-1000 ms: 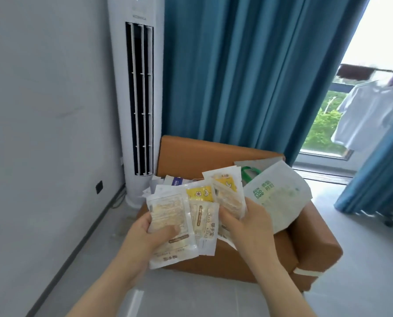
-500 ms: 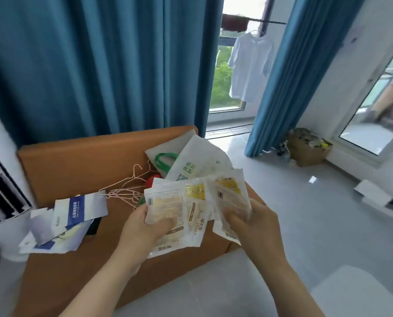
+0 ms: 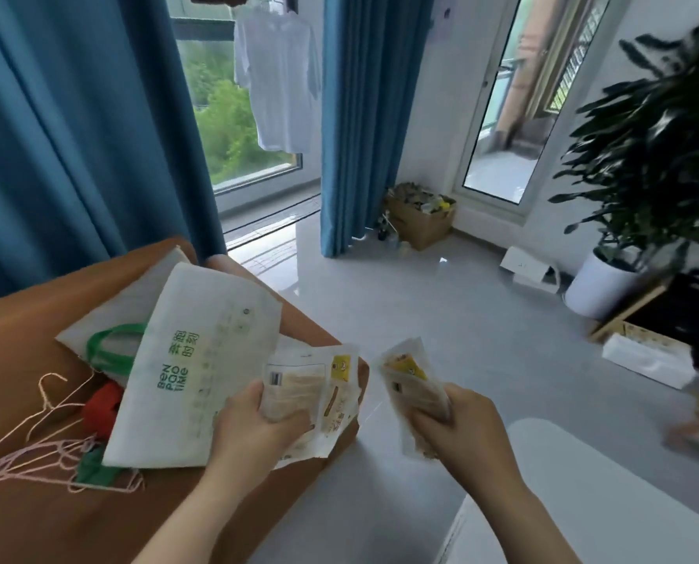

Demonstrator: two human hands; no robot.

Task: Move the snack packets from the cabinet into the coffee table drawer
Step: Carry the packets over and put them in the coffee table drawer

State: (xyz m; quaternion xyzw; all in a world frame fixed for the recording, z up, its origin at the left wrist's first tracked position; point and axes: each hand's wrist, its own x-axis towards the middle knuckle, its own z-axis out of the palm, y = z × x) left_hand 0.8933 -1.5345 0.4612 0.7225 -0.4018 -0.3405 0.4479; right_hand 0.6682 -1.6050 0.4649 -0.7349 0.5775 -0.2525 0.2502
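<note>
While both hands carry packets, the transfer stands at its middle stage. At the lower left of the frame, an orange seat [image 3: 22, 331] bears a white carrier bag [image 3: 201, 360] and pink hangers [image 3: 34, 445]; these are not task items. At lower centre, the left hand [image 3: 254, 429] is clamped on a fanned stack of snack packets [image 3: 315, 384]. Just right of it, and apart from it, the right hand [image 3: 462, 433] grips further packets [image 3: 409, 380] by their lower end; their count cannot be told. At the lower right lies a white counter [image 3: 584, 502]; whether it is the coffee table cannot be told. No drawer and no cabinet are in frame. Judgement: removal from the cabinet is complete for the packets in hand. Reaching the drawer, opening it and depositing the packets remain. Whether more packets wait in the cabinet cannot be determined.
</note>
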